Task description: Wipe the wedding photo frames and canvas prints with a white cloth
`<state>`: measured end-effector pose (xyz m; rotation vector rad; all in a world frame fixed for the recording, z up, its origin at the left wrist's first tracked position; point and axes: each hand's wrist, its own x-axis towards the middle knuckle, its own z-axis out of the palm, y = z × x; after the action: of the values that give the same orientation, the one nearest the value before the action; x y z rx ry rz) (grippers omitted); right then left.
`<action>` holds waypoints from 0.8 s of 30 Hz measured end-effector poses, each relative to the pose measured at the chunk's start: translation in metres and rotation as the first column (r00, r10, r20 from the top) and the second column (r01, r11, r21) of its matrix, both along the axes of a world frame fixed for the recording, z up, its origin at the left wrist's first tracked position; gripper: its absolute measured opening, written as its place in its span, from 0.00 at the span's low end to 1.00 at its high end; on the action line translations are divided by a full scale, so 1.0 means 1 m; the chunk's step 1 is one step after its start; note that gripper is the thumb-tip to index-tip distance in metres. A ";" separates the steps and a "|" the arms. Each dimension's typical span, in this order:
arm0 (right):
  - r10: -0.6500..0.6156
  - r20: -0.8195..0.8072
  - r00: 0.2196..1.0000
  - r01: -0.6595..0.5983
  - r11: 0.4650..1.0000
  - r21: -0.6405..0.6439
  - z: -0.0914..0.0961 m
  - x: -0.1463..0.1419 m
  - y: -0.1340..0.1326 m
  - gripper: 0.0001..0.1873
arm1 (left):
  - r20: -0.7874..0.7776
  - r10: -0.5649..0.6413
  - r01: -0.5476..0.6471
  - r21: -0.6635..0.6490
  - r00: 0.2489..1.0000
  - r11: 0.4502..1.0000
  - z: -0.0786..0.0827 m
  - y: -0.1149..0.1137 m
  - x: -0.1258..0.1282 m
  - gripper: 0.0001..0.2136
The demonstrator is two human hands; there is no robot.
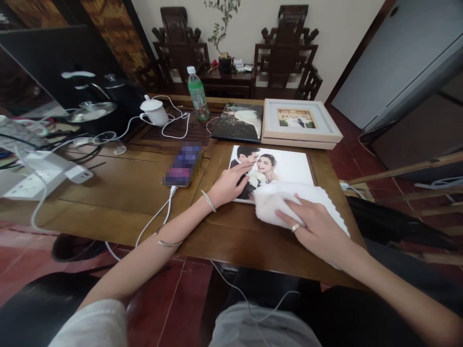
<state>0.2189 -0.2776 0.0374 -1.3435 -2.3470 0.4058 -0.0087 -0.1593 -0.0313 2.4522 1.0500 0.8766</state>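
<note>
Nearest, right hand (318, 231) palm down on a white cloth (275, 202), fingers spread flat, grip open, pressing rather than clasping. Cloth bunched over the near right corner of a mounted photo print (289, 166), itself flat on the wooden surface (144, 193) close to the front edge. Just to the left, left hand (227, 185) open on the print's near left part, fingertips steadying it, nothing clasped. By the look of it: cloth soft, light, easily gathered from the top; print stiff, thin and glossy, probably slippery and quick to mark, best taken by its bare edges. Left of the print, a phone (183, 165) on a white cable (155, 217). Farther back, a dark print (238, 123) beside a pale framed picture (300, 120), then a green bottle (197, 94) and a white jug (155, 111).
</note>
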 end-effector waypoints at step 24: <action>-0.276 0.050 0.960 0.274 0.961 0.047 0.009 -0.018 0.167 0.15 | 0.027 -0.004 0.004 -0.019 1.000 1.000 -0.003 0.001 -0.002 0.18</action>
<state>0.2012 -0.1108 0.0466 -1.6522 -2.1555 0.2380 -0.0106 -0.1587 -0.0339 2.4190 1.0390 0.8915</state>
